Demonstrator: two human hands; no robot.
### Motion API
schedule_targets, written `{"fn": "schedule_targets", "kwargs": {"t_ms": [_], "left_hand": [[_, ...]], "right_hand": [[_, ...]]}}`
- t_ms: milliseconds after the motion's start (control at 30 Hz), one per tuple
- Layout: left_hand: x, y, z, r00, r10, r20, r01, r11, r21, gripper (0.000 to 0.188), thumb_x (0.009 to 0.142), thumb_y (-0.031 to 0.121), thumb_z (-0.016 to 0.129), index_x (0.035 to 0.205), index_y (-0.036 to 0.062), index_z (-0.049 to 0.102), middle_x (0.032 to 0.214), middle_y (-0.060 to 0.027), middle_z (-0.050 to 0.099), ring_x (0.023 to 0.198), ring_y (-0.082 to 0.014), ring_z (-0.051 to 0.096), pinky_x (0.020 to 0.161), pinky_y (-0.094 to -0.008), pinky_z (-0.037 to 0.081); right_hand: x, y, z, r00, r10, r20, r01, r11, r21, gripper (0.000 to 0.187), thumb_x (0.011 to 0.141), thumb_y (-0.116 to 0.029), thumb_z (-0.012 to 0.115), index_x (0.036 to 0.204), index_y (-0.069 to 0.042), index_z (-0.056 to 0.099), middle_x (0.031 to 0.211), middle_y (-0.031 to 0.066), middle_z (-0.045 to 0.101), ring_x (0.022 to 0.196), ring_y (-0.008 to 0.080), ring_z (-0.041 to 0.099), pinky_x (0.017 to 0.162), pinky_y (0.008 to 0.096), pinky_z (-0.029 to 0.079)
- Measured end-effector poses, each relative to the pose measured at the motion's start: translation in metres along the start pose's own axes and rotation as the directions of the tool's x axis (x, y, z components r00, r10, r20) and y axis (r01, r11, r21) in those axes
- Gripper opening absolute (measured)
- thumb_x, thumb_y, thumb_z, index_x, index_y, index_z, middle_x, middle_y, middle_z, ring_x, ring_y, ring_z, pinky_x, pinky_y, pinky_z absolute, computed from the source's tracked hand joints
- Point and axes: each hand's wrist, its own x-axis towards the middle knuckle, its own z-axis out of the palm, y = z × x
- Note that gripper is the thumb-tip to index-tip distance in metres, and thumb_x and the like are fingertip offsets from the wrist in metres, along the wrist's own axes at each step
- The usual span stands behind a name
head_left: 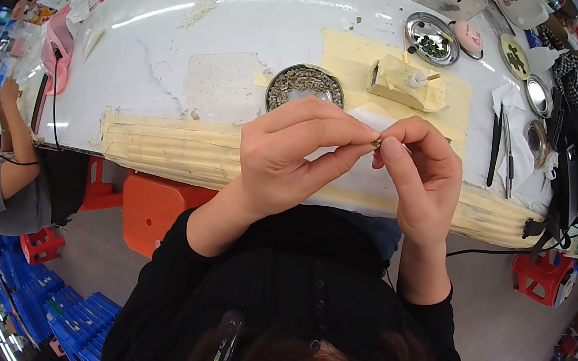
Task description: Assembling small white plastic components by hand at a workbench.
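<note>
Both hands meet over the front of the desk (154, 32), fingertip to fingertip, around one tiny piece (377, 143) of dull, metal-like look. The left hand (290, 144) pinches it from one side between thumb and forefinger, and the right hand (423, 170) does likewise from the other, so each grip is closed on the piece; the fingers cover most of it, and its exact shape cannot be told. The likeliest mishap is a slip: with so little surface to hold, a slightly uneven squeeze or twist could make it spring out. Below lie a white sheet (362, 183) and the taped edge (169, 138), and a piece dropped near that edge could roll off toward the lap or floor. The dish (269, 93) of small grey bits (288, 81) stands just beyond the left hand, partly hidden by it; whether they touch cannot be told. A careless sweep of the knuckles could tip it and scatter the bits, and a piece falling among them might be hard to pick out again. The block (392, 77) behind the fingertips is another thing a quick forward reach might knock, as its thin upright part looks easy to catch.
</note>
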Motion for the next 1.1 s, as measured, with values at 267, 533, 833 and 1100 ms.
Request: {"fn": "schedule_targets", "kwargs": {"t_ms": [267,533,833,1100], "left_hand": [[-0.0009,-0.0023,-0.0001,1.000,0.018,0.003,-0.018,1.000,-0.007,0.024,0.072,-0.013,0.074,0.094,-0.0034,0.071,0.084,-0.0120,0.069,0.075,-0.0188,0.066,0.066,-0.0271,0.052],[-0.0001,-0.0002,0.0005,1.000,-0.013,-0.005,0.013,1.000,0.002,0.024,0.072,-0.012,0.074,0.094,-0.0033,0.071,0.084,-0.0121,0.069,0.075,-0.0192,0.066,0.067,-0.0275,0.052],[-0.0007,-0.0023,0.0006,1.000,0.002,-0.006,-0.003,1.000,-0.028,0.024,0.072,-0.012,0.074,0.093,-0.0037,0.071,0.083,-0.0124,0.069,0.075,-0.0189,0.066,0.066,-0.0271,0.052],[-0.0005,-0.0005,0.0005,1.000,-0.016,-0.002,0.016,1.000,0.000,0.023,0.072,-0.012,0.074,0.093,-0.0039,0.071,0.083,-0.0120,0.069,0.074,-0.0187,0.066,0.065,-0.0269,0.051]], "right_hand": [[0.0001,-0.0005,-0.0015,0.999,0.036,0.012,-0.036,0.999,0.013,0.006,0.092,-0.002,0.064,0.094,0.002,0.062,0.088,0.0015,0.062,0.082,0.0063,0.056,0.077,0.0216,0.047],[-0.0006,-0.0015,0.0013,0.998,-0.065,-0.007,0.064,0.994,-0.093,0.005,0.092,-0.002,0.063,0.094,0.002,0.061,0.088,0.0016,0.062,0.083,0.0068,0.056,0.080,0.0229,0.048],[0.0002,0.0006,-0.0010,1.000,0.025,0.016,-0.025,1.000,-0.007,0.005,0.092,-0.002,0.063,0.094,0.002,0.061,0.089,0.0022,0.062,0.082,0.0069,0.056,0.079,0.0234,0.048],[-0.0016,0.0040,0.0005,0.983,-0.181,-0.007,0.175,0.962,-0.209,0.004,0.091,0.000,0.063,0.094,0.002,0.061,0.091,0.0033,0.063,0.082,0.0078,0.057,0.078,0.0240,0.048]]}}
